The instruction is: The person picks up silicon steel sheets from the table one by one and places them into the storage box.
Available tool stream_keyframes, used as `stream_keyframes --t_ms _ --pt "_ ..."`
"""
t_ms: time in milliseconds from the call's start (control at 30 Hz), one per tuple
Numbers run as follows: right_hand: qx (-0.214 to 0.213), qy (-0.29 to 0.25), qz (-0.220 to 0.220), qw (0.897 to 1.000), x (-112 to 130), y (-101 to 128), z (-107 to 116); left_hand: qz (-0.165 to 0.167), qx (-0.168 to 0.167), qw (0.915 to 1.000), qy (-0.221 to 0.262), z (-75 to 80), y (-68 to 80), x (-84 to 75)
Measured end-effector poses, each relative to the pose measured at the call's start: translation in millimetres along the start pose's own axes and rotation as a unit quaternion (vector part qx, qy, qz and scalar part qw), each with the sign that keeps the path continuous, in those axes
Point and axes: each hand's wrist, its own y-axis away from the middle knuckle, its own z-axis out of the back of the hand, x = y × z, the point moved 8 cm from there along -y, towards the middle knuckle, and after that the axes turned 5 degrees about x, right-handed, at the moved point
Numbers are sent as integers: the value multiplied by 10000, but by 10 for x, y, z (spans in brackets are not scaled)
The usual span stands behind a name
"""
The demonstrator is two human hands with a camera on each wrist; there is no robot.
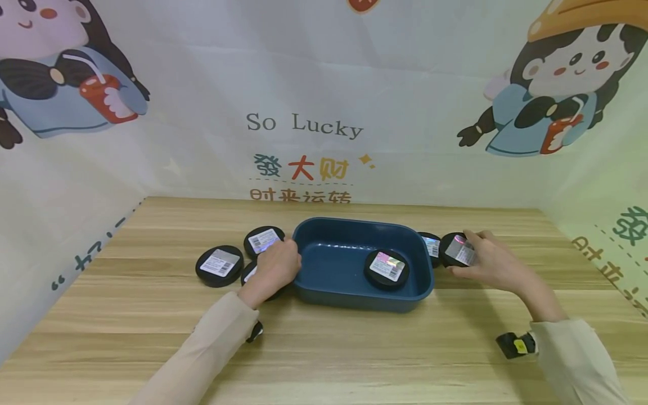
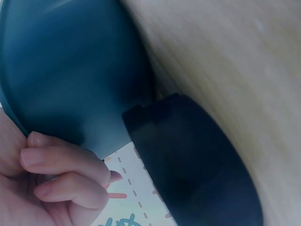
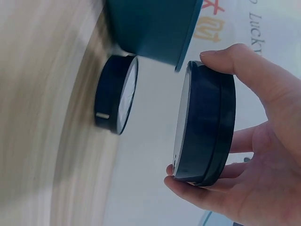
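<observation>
My left hand is at the left rim of a blue plastic bin, its curled fingers pinching the rim there. Between the thumb and fingers of my right hand is a round, flat black case with a white label, gripped by its sides, just right of the bin. A second black case lies beside the bin's right wall, partly hidden in the head view. Inside the bin rests another labelled case, toward its right end.
Left of the bin lie three more black cases, one at the far left, one behind and one partly under my left forearm. A printed cloth backdrop stands behind the wooden table.
</observation>
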Motion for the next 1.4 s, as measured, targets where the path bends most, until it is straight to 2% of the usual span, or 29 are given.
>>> stream_keyframes --t_ms 567,1400 --pt "31 -91 270 9996 335 -76 27 -42 3 10000 19 2 -3 -1" --pt "96 -194 674 9975 685 -246 -168 -6 52 10000 5 4 11 -5"
